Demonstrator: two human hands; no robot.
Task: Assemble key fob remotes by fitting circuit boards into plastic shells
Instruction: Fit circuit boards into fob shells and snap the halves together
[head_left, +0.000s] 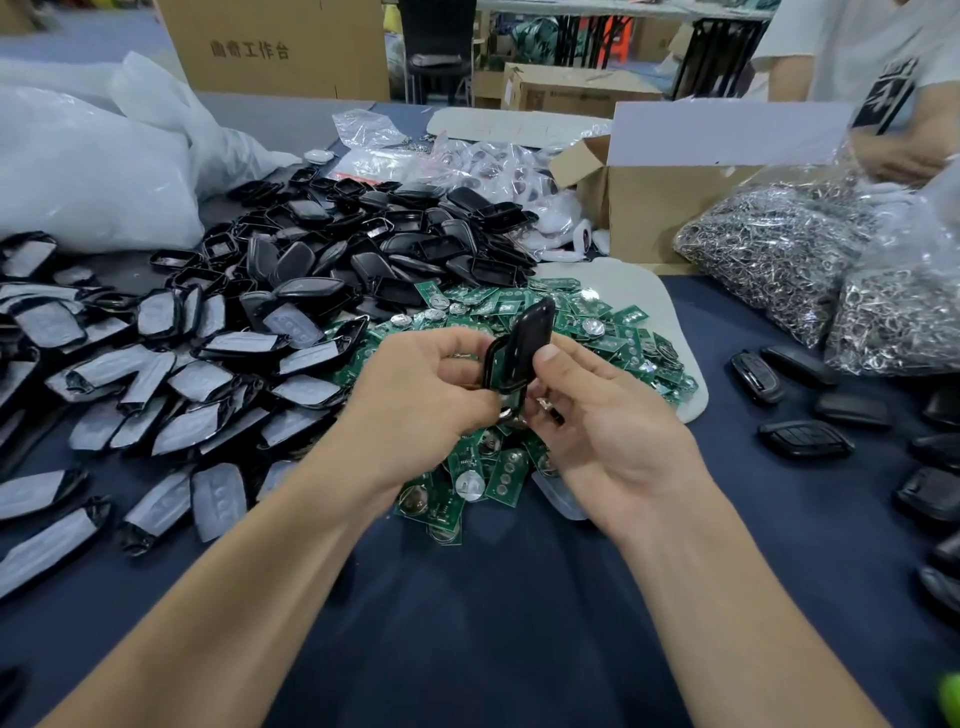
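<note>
Both my hands hold a black key fob shell upright above a heap of green circuit boards. My left hand grips its left edge with curled fingers. My right hand pinches its right side with the thumb on the front. A small metal part shows at the shell's lower end between my fingers. Whether a board sits inside the shell is hidden.
A big pile of black shell halves and shells with grey button pads fills the left. Closed black fobs lie at the right. Bags of metal key rings, a cardboard box and another person are at the back right.
</note>
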